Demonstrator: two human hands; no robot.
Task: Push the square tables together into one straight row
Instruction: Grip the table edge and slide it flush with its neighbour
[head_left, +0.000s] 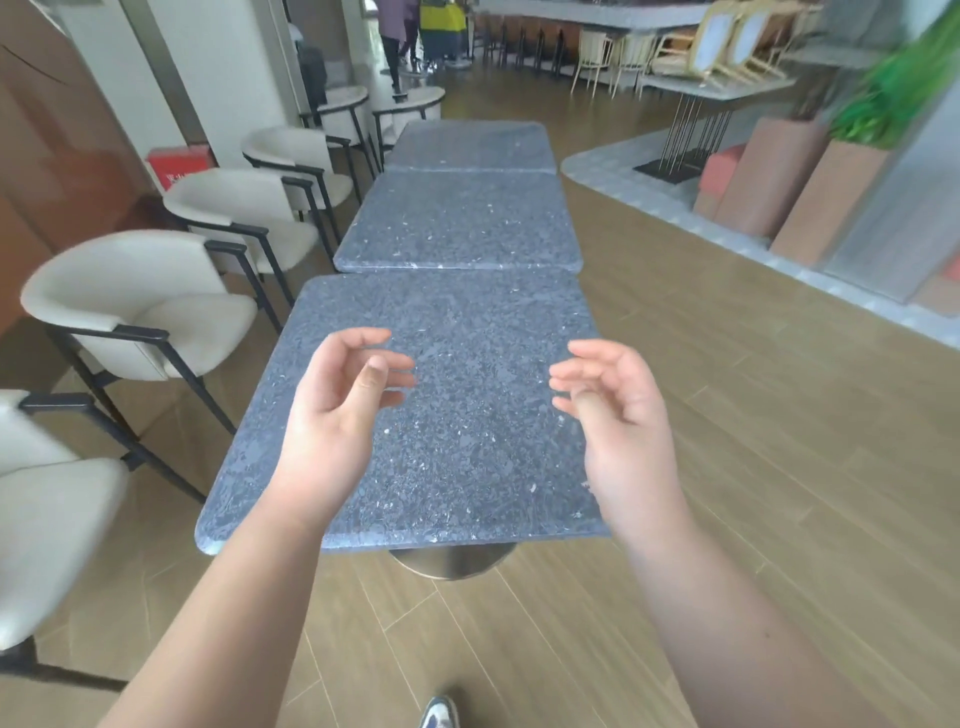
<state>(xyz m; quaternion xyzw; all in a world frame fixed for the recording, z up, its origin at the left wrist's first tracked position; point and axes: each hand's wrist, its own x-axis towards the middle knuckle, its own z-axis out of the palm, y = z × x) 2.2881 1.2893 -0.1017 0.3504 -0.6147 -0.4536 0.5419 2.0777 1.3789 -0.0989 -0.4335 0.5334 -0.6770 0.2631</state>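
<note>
Three square tables with dark speckled stone tops stand in a line running away from me. The near table (467, 312) touches the middle table (460, 223), and the far table (472, 145) touches that one. The near top sits slightly to the left of the middle one. My left hand (337, 410) hovers above the near table's left half, palm turned inward, fingers loosely curled and apart, holding nothing. My right hand (618, 415) hovers over the right half in the same pose, also holding nothing.
Cream armchairs (140, 306) with black frames line the left side of the tables. A raised grey platform (623, 182) with brown planters and a green plant lies at the right. Wooden floor runs along the right. People stand far back. My shoe (439, 712) shows at the bottom.
</note>
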